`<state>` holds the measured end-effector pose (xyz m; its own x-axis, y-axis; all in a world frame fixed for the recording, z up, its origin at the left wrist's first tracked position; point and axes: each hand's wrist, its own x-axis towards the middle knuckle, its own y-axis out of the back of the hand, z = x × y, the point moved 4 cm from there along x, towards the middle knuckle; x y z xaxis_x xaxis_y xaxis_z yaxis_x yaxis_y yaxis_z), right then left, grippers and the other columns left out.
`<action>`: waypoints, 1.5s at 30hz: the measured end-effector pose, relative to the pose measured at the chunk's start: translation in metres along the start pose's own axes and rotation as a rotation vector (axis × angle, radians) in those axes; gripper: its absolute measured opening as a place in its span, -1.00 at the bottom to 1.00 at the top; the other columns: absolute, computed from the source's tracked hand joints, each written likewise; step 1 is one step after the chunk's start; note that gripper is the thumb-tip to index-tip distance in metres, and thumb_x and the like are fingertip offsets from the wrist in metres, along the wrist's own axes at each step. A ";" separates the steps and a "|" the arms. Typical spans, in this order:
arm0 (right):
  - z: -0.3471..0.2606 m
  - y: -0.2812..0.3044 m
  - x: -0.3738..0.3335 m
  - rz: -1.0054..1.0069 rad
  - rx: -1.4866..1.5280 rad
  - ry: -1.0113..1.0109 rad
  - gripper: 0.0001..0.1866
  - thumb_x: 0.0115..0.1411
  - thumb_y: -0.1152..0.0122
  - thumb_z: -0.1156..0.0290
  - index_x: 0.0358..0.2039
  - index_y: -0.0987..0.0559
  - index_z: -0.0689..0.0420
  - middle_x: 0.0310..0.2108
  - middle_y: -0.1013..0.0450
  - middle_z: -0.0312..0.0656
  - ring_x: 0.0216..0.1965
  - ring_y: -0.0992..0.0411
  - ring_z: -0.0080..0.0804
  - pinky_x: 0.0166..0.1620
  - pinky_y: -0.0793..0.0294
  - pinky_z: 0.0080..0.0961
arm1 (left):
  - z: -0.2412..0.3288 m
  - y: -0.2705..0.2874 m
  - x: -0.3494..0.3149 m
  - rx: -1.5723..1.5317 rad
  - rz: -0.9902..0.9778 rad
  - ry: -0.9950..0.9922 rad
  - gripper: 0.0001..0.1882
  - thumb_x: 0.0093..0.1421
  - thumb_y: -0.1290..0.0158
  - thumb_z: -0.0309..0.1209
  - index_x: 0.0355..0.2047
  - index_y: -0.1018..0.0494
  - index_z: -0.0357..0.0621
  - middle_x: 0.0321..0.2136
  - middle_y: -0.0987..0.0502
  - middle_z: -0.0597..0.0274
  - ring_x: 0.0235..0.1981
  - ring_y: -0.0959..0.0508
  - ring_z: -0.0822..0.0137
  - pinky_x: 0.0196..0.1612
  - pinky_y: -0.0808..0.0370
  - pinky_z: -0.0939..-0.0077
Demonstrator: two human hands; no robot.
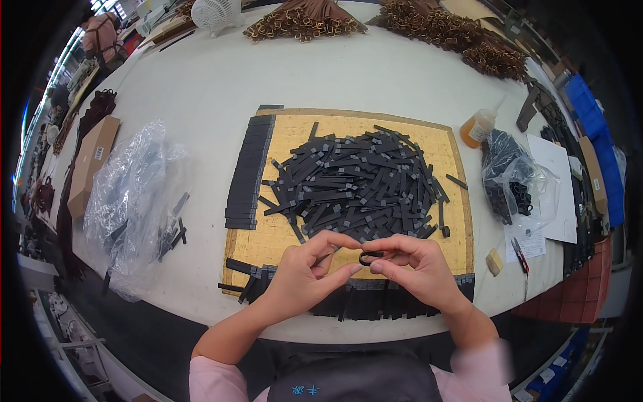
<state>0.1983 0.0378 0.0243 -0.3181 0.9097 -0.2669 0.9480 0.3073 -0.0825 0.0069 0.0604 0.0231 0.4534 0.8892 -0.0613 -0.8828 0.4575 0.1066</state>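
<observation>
A short black strip [366, 256] is bent into a small loop between my two hands, above the near part of the yellow board [435, 137]. My right hand [416, 269] pinches it between thumb and fingers. The thumb and index fingertip of my left hand [313, 262] close on its left side. Just beyond my hands lies a big loose pile of flat black strips [358, 177], many with grey ends. A small rolled black loop [445, 231] sits at the pile's right. Black strips stand in neat rows along the board's left edge [249, 174] and near edge [375, 299].
At left are a clear plastic bag [130, 208] and a cardboard box [94, 164]. On the right stand a bottle of amber liquid [477, 127], a bag of black loops [512, 184], a red-handled cutter [520, 254] and a yellowish block [494, 262]. Brown strap bundles [305, 20] lie far back.
</observation>
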 end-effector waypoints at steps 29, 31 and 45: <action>0.004 0.000 0.000 0.062 -0.020 0.084 -0.84 0.29 -0.21 0.57 -0.13 -0.54 0.31 -0.24 -0.55 -0.15 -0.19 -0.58 -0.46 -0.10 -0.62 -0.51 | -0.027 -0.008 -0.005 -0.123 0.015 0.067 -0.86 0.26 -0.19 -0.45 -0.21 -0.60 -0.26 -0.74 -0.10 0.59 -0.64 -0.10 0.70 -0.57 -0.07 0.65; 0.004 0.006 0.002 0.039 0.286 -0.066 -0.82 0.38 -0.08 0.50 -0.11 -0.54 0.34 -0.23 -0.57 -0.08 -0.19 -0.61 -0.35 -0.13 -0.69 -0.38 | -0.030 -0.002 0.000 -0.219 -0.018 0.194 -0.85 0.28 -0.17 -0.41 -0.23 -0.59 -0.25 -0.72 -0.10 0.65 -0.63 -0.11 0.73 -0.54 -0.12 0.69; 0.003 -0.004 0.004 -0.072 -0.058 -0.086 -0.89 0.26 -0.23 0.59 -0.21 -0.54 0.29 -0.32 -0.54 -0.22 -0.27 -0.57 -0.56 -0.14 -0.65 -0.60 | -0.025 -0.005 -0.002 -0.204 -0.081 0.186 -0.86 0.29 -0.19 -0.41 -0.25 -0.58 -0.26 -0.70 -0.10 0.66 -0.61 -0.08 0.73 -0.50 -0.10 0.73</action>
<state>0.1929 0.0398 0.0208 -0.3815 0.8579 -0.3442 0.9199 0.3891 -0.0499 0.0071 0.0559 -0.0020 0.5101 0.8246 -0.2445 -0.8594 0.5000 -0.1065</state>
